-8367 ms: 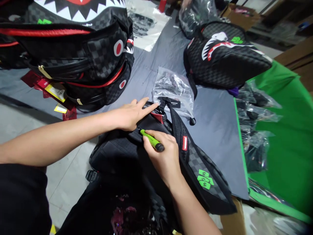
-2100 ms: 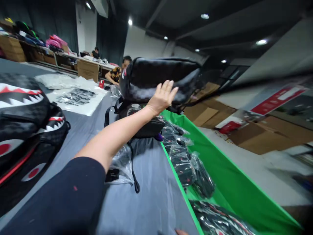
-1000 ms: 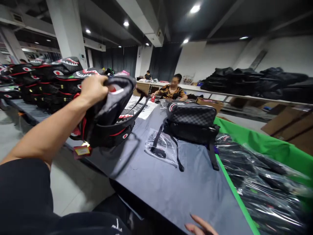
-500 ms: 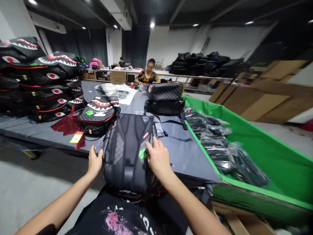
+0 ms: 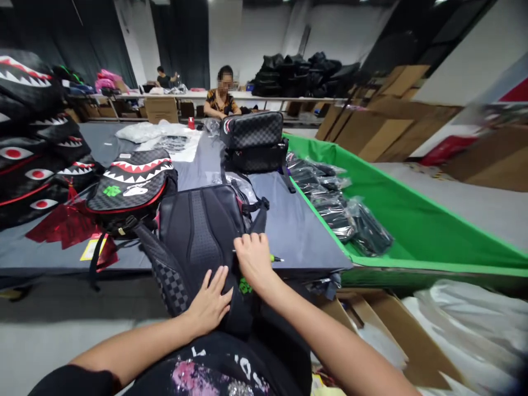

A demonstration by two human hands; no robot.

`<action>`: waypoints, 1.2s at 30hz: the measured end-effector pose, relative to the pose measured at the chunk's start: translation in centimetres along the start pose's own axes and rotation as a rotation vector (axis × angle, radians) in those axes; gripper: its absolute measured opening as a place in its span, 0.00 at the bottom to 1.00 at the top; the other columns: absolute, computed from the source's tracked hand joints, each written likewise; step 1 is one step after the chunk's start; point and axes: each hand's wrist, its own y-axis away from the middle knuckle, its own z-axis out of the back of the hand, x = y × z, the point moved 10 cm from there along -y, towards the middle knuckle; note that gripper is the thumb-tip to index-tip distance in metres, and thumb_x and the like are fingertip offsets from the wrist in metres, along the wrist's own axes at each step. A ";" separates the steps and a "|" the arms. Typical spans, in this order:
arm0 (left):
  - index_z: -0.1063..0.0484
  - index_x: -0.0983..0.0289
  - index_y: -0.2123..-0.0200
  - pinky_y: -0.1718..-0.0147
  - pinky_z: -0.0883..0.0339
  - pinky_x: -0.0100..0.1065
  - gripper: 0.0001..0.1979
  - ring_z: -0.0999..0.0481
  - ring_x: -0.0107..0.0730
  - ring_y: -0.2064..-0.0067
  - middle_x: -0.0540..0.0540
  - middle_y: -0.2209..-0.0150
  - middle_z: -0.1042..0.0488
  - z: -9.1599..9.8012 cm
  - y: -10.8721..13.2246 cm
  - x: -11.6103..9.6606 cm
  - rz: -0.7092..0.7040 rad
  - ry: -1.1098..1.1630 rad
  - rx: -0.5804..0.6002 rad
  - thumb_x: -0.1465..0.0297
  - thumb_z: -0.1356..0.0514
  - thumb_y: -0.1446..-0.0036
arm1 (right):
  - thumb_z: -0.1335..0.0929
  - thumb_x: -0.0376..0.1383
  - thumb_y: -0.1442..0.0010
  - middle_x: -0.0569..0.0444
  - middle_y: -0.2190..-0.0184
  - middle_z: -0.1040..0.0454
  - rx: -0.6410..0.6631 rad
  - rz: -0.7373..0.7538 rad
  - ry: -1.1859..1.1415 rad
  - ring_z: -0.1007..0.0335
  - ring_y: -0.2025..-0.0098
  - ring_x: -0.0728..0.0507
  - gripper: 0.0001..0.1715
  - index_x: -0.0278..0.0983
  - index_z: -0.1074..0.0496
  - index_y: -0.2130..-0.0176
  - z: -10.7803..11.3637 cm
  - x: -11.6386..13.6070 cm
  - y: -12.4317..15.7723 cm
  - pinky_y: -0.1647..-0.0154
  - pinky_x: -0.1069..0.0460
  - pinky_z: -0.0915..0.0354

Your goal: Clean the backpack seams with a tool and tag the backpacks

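Stacked backpacks (image 5: 37, 175), far left: dark, printed with red eyes and white teeth. Red film (image 5: 61, 223): thin, shiny, on the grey cloth-covered table (image 5: 299, 225). Toothed backpack (image 5: 136, 187): rounded, checkered, red trim, green patch.

Black backpack (image 5: 208, 220), centre, at the table's near edge: back panel facing up, smooth with a dimpled middle strip; checkered strap (image 5: 171, 286) splayed left. Left hand (image 5: 211, 301): fingers slightly spread, palm down on the backpack's lower part. Right hand (image 5: 251, 259): at the backpack's right edge, fingers curled around a slim green tool (image 5: 273, 258), pale tip protruding right; whether it also grips the bag, cannot tell.

Clear plastic bag (image 5: 246, 190): crinkled, beyond the black backpack. Checkered backpack (image 5: 258, 131): boxy, farther back.

Green bin (image 5: 416, 217), right: fabric-like walls; contains black goods in glossy clear wrap (image 5: 369, 228). Cardboard carton (image 5: 398, 327), lower right, open-topped; white plastic sheeting (image 5: 466, 330) beside it.
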 end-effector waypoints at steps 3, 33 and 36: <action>0.28 0.66 0.48 0.37 0.42 0.55 0.18 0.47 0.54 0.31 0.70 0.34 0.42 0.9 -0.8 -0.7 -0.119 0.115 -0.022 0.65 0.44 0.38 | 0.41 0.27 0.35 0.44 0.57 0.24 0.050 -0.048 -0.107 0.28 0.55 0.39 0.16 0.36 0.27 0.55 -0.8 -0.9 -0.9 0.61 0.48 0.33; 0.27 0.63 0.65 0.35 0.61 0.61 0.27 0.41 0.49 0.39 0.60 0.44 0.33 10.1 -21.3 15.7 -0.213 -0.013 -0.206 0.47 0.51 0.37 | 0.38 0.49 0.34 0.44 0.57 0.21 -0.295 -0.523 -0.765 0.23 0.58 0.40 0.27 0.34 0.30 0.46 -4.2 -13.0 4.0 0.58 0.47 0.29; 0.25 0.63 0.61 0.36 0.55 0.60 0.22 0.35 0.45 0.44 0.60 0.47 0.30 9.0 -20.0 12.5 -0.277 0.093 -0.126 0.51 0.49 0.36 | 0.40 0.57 0.36 0.54 0.76 0.25 -0.337 -0.528 -1.094 0.28 0.75 0.46 0.32 0.35 0.26 0.53 -2.5 -14.0 2.7 0.73 0.52 0.34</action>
